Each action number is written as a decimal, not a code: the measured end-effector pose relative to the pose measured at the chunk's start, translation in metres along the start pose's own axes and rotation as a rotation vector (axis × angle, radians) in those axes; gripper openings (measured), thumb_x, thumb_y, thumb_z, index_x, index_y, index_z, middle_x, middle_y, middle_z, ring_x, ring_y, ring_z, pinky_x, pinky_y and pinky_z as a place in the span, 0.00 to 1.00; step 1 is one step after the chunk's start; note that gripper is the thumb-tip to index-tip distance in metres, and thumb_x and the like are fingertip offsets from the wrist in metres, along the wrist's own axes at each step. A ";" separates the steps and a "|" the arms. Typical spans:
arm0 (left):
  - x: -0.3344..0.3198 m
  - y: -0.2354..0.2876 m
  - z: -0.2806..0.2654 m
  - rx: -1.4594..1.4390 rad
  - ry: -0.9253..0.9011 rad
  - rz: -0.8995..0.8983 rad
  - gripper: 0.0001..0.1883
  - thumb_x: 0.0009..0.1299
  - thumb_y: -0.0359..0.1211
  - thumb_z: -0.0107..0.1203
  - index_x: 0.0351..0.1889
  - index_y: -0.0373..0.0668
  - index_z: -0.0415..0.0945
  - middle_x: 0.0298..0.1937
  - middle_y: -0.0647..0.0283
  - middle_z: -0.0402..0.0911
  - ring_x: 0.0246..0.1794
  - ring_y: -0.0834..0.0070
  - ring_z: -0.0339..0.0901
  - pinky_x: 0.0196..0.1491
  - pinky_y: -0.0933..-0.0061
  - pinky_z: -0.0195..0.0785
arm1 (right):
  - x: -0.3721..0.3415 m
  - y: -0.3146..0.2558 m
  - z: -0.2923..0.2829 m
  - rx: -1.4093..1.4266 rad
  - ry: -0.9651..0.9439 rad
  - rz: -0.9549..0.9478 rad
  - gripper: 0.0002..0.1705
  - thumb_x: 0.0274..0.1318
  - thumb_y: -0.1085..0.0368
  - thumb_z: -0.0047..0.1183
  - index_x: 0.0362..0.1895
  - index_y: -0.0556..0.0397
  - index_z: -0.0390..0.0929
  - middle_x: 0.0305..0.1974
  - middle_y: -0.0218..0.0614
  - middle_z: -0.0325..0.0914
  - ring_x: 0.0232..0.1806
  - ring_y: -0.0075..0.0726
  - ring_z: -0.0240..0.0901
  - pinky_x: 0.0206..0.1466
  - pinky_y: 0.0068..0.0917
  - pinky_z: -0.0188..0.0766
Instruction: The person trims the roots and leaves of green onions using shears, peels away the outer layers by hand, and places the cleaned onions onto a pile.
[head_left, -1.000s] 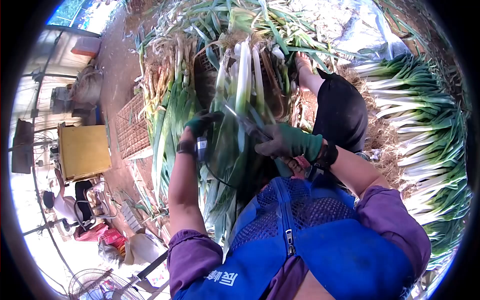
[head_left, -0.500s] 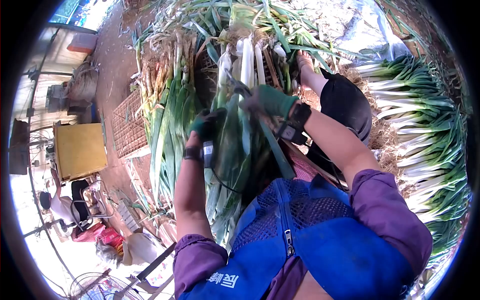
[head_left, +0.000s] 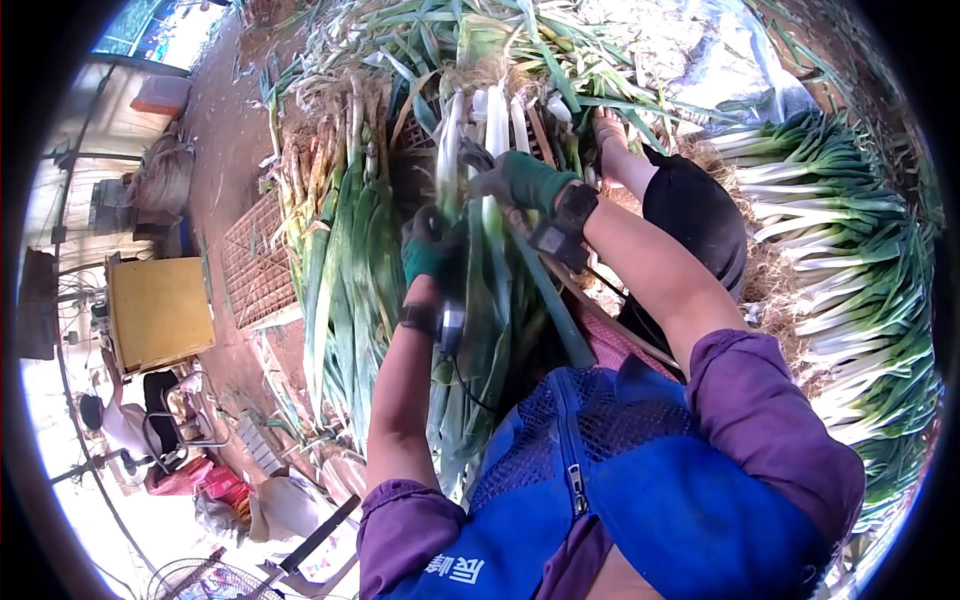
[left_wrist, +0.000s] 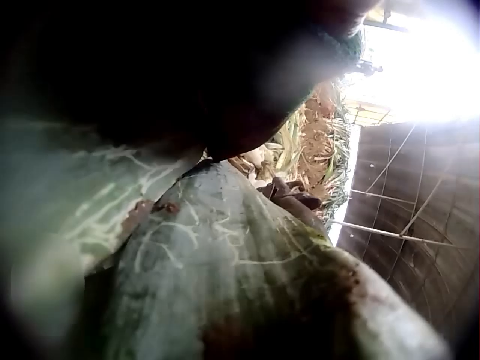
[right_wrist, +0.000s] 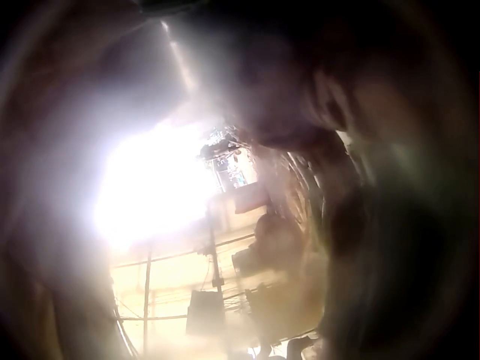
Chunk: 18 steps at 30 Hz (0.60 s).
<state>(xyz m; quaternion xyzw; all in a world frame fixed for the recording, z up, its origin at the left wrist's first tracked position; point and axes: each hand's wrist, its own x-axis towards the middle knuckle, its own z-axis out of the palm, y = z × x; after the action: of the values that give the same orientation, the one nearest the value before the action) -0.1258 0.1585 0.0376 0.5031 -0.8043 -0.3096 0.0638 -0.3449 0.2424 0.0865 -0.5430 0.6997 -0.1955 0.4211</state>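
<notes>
Currently, leeks (head_left: pixel 493 225) are laid mid-scene, white ends far, leaves near. Left hand (head_left: pixel 428 250) and right hand (head_left: pixel 530 183) are held over them; whether either is clamped can't be told. Stalks could be snapped if leaves are tugged unevenly.

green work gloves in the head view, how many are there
2: one green work glove on the left hand, at the green onion leaves; the other on the right hand, which holds a dark tool by the white stalks. Others may be hidden.
</notes>
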 end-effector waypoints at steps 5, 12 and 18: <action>0.034 -0.017 -0.004 -0.112 -0.121 -0.065 0.36 0.55 0.52 0.67 0.58 0.44 0.73 0.49 0.46 0.82 0.51 0.53 0.80 0.56 0.60 0.71 | -0.026 -0.009 0.007 0.219 -0.033 0.046 0.26 0.50 0.43 0.57 0.29 0.56 0.82 0.28 0.48 0.80 0.29 0.43 0.80 0.35 0.36 0.73; 0.072 -0.026 -0.010 0.146 -0.570 -0.155 0.33 0.55 0.56 0.63 0.54 0.47 0.80 0.52 0.51 0.83 0.52 0.57 0.81 0.56 0.62 0.72 | -0.100 -0.002 0.034 0.345 -0.137 -0.017 0.24 0.51 0.45 0.59 0.30 0.56 0.77 0.22 0.36 0.77 0.21 0.30 0.75 0.28 0.28 0.71; 0.057 -0.043 0.012 0.288 -0.134 -0.157 0.27 0.58 0.48 0.65 0.50 0.41 0.80 0.46 0.53 0.85 0.48 0.61 0.82 0.52 0.62 0.73 | -0.142 0.023 0.025 0.483 0.102 0.143 0.33 0.50 0.42 0.58 0.43 0.61 0.77 0.26 0.40 0.79 0.27 0.36 0.78 0.34 0.32 0.73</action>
<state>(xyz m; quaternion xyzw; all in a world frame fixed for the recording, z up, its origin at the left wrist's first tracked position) -0.1254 0.1027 -0.0079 0.5465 -0.8011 -0.2281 -0.0868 -0.3309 0.3855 0.1092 -0.3652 0.6896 -0.3538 0.5157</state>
